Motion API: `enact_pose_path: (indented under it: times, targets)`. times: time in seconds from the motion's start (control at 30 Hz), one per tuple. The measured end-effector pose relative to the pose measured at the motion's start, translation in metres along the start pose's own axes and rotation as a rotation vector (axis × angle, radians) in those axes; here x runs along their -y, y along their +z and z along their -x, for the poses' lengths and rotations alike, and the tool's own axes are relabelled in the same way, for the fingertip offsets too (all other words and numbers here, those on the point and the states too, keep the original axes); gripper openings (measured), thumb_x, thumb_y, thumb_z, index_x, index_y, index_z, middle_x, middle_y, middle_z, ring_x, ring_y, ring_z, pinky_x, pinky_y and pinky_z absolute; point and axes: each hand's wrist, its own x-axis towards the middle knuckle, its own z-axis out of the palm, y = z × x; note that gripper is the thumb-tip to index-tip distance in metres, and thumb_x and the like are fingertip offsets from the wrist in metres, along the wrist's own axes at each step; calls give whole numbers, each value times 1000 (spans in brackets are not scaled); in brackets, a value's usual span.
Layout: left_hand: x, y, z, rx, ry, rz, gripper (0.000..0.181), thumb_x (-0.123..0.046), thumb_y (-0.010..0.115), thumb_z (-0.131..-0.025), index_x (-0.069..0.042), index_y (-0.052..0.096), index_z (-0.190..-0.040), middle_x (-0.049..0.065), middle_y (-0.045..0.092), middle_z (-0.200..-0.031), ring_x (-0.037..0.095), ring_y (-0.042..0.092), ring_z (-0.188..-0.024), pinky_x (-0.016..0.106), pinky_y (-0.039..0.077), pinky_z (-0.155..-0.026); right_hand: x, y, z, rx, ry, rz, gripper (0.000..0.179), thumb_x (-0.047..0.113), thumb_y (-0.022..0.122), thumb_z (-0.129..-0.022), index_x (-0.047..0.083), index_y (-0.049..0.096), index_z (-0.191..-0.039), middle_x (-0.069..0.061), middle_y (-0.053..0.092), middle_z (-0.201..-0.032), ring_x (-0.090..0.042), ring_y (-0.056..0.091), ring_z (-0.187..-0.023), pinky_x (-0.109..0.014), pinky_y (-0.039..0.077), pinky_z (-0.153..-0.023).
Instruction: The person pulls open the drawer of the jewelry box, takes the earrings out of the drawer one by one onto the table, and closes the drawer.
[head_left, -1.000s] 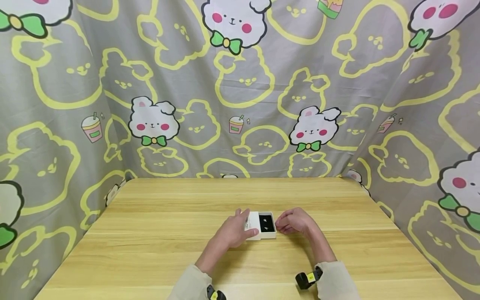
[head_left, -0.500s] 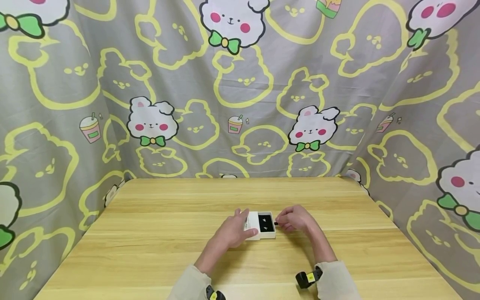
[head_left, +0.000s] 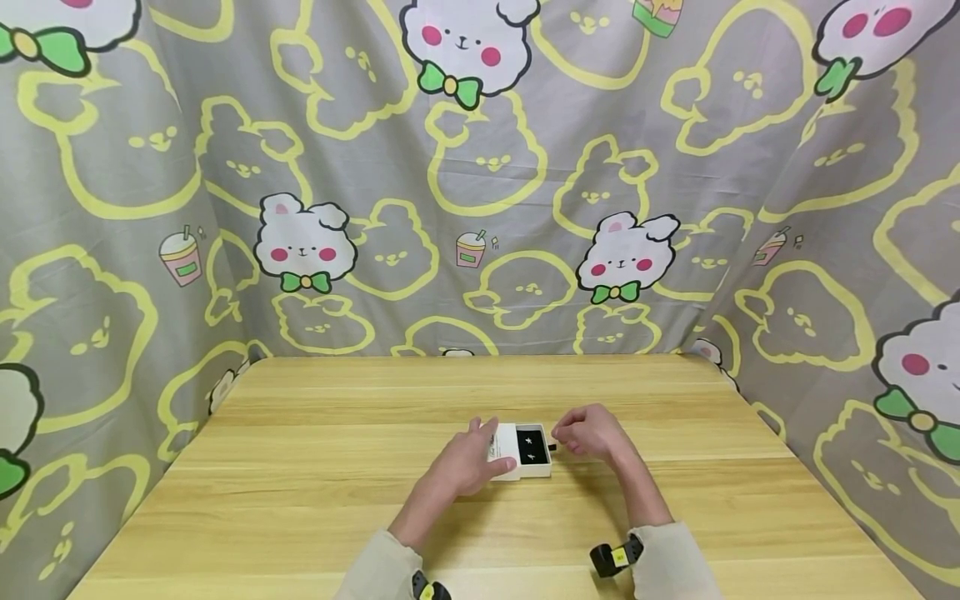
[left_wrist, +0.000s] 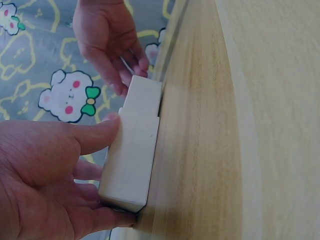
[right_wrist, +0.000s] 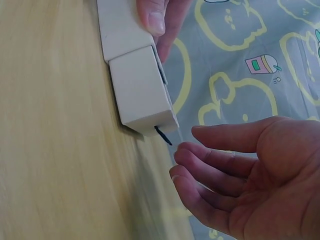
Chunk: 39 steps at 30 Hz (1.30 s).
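Note:
A small white jewelry box (head_left: 507,435) lies on the table with its drawer (head_left: 537,471) pulled partway out to the right. On the black insert (head_left: 535,454) in the drawer sit two small star-shaped pieces, probably earrings. My left hand (head_left: 467,462) grips the box's outer sleeve, thumb on the near side and fingers around the far side. From the drawer's end sticks a short black pull tab (right_wrist: 164,136). Just off that tab is my right hand (head_left: 591,433), its fingers loosely bent and apart from the thumb, holding nothing.
The wooden table (head_left: 337,525) spreads around the box on every side. Behind it and at both sides hangs a grey curtain (head_left: 390,167) with cartoon rabbits. Each wrist wears a black camera (head_left: 617,557).
My right hand has let go of the black pull tab and shifted slightly up and away from the drawer's end. The left hand and box stay in place.

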Motion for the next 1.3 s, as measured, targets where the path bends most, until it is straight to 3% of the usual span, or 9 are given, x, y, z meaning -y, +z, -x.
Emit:
enact_pose_path:
  times: [0.43,0.83,1.3]
  targets:
    - [1,1,-1,2,6,-13,81,-44,69,-94,-5,36,-157,31,29,-161,56,41,-138,65,38,-110,14,2,6,-68,-56,124,7,10,76,-87,4,76,-89,-12,72,-80,-19,64,-64,-26,49,-57]
    - [2,1,-2,0,16,-13,80,-43,69,-95,-4,37,-157,32,31,-160,56,42,-137,64,39,-109,20,8,8,-95,-99,170,6,11,77,-86,6,77,-88,-3,72,-77,-17,64,-66,-27,50,-58]
    - [1,-1,-1,-2,23,-18,79,-42,69,-95,-3,38,-156,32,32,-159,55,45,-135,63,41,-108,27,16,10,-146,-137,182,4,10,78,-83,7,77,-86,-1,72,-75,-14,63,-67,-28,50,-60]
